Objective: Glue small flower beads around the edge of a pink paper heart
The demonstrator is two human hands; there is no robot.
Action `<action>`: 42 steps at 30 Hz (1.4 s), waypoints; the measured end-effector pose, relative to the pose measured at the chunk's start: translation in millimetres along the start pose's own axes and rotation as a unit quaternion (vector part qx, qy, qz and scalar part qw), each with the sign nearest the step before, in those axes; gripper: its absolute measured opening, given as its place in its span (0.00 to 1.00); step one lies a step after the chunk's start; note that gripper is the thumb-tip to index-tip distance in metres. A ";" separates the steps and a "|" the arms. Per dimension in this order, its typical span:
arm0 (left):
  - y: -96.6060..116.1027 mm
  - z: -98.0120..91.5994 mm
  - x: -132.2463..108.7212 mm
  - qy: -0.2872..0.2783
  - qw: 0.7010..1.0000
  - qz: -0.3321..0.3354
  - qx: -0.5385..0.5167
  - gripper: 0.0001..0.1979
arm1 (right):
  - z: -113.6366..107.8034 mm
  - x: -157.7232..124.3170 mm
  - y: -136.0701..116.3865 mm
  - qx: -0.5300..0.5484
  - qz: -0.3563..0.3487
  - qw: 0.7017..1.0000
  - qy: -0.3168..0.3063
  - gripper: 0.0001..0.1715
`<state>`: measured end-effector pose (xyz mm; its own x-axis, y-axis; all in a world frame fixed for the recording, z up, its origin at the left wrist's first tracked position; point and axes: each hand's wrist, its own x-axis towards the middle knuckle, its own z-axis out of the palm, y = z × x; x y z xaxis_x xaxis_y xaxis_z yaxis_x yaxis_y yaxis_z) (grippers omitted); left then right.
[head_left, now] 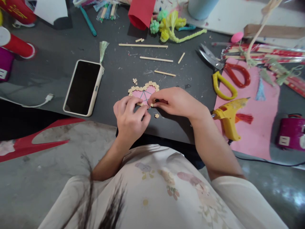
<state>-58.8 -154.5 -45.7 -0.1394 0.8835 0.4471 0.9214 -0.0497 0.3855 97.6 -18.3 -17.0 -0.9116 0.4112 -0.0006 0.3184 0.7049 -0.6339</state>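
Note:
A pink heart-shaped piece (137, 93) lies on the dark table, edged along its top with small cream flower pieces (152, 85) and crossed by thin dark green lines. My left hand (131, 119) has its fingers bent and closed on the heart's lower left edge. From the other side, my right hand (177, 101) pinches at the lower right edge, where a small cream piece shows at the fingertips. Both hands partly hide the heart's lower tip. One loose flower piece (156, 115) sits just below the fingers, and a small cluster (135, 81) lies above the heart.
Thin wooden sticks (156, 59) lie beyond the heart. At left is a phone (82, 87); at right are scissors (221, 70) and a yellow glue gun (230, 117) on pink sheet material (259, 127). A grey-blue container (201, 9) stands at the back.

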 end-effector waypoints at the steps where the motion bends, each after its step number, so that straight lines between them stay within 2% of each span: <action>1: 0.1 -0.2 0.0 -0.002 1.000 -0.001 0.000 0.11 | -0.2 -0.1 0.0 0.002 0.001 1.000 0.001 0.12; 13: 0.4 -0.1 0.6 0.018 1.000 0.019 0.007 0.11 | -0.8 -0.4 0.2 0.009 0.007 1.000 0.007 0.11; 23: 0.1 0.0 1.1 0.019 0.999 0.026 0.031 0.10 | -0.5 -0.4 1.1 0.018 0.007 1.000 0.010 0.11; 32: -0.3 0.2 0.4 0.013 1.000 0.019 0.012 0.10 | -1.7 1.2 1.2 0.039 0.009 0.999 0.010 0.10; 42: -0.4 0.6 0.6 0.012 1.000 0.016 0.022 0.11 | -1.3 -0.2 2.7 0.016 0.005 1.000 0.008 0.13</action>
<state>-59.1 -153.6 -46.1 -0.1179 0.8705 0.4779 0.9404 -0.0566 0.3352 99.0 -15.7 -17.7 -0.9042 0.4270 0.0051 0.3185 0.6825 -0.6579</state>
